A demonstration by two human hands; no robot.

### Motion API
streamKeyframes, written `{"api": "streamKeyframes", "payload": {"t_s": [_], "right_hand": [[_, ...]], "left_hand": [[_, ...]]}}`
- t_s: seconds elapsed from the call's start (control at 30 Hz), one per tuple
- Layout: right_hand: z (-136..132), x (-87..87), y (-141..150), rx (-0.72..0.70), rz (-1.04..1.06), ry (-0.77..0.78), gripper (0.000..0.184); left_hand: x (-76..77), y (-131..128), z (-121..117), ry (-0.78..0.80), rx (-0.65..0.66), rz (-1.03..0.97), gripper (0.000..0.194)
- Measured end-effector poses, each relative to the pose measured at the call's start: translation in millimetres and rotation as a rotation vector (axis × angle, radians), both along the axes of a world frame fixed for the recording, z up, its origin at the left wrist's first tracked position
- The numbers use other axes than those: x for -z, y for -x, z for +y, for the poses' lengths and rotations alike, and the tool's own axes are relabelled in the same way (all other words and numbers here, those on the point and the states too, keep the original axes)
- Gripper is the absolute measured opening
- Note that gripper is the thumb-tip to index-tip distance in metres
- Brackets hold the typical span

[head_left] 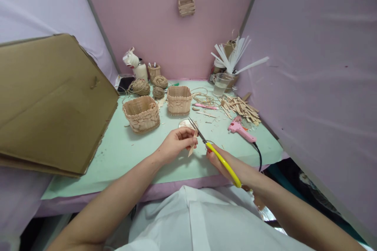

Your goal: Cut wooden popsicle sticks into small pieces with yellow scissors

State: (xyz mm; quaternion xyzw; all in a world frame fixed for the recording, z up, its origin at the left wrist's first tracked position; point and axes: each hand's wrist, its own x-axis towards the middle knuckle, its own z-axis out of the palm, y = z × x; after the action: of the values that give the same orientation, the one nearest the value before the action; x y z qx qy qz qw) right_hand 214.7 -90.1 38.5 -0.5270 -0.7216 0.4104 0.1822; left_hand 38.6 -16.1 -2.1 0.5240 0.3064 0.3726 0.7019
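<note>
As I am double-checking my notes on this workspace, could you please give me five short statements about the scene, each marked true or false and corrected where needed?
1. The right hand holds scissors with a yellow handle. True.
2. The left hand holds a ball of twine. False: it holds a thin wooden strip.
3. A pink glue gun lies on the table. True.
4. The left basket sits inside the right basket. False: they stand apart on the table.
5. A pile of loose wooden sticks lies on the right side of the table. True.
</note>
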Motion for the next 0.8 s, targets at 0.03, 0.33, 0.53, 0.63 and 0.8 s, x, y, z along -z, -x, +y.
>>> {"api": "streamKeyframes", "payload": {"t_s": [0.03,0.33,0.53,0.63,0.8], "right_hand": [[-1,1.2,0,0.003,0.009,-0.004,0.031],[-1,24.8,1,0.035,0.064,-0.032,0.035],[-2,21.7,0,0.007,0.053,-0.053,0.037],[-2,20.7,1,0.008,0.075,-0.045,0.037],[-2,18.0,2,0.032,0.044,0.004,0.035]], "left_hand": [[-0.1,0,0,0.006,0.001,-0.002,0.022],[0.5,-1,-2,0.007,0.039,-0.044,0.022],[-3.1,2,-1,0.007,0.031,-0.004,0.024],[-4.1,1,-1,0.003,0.034,-0.002,0.024],[-3.0,-2,-4,-0.007,0.027,-0.011,0.024]]}}
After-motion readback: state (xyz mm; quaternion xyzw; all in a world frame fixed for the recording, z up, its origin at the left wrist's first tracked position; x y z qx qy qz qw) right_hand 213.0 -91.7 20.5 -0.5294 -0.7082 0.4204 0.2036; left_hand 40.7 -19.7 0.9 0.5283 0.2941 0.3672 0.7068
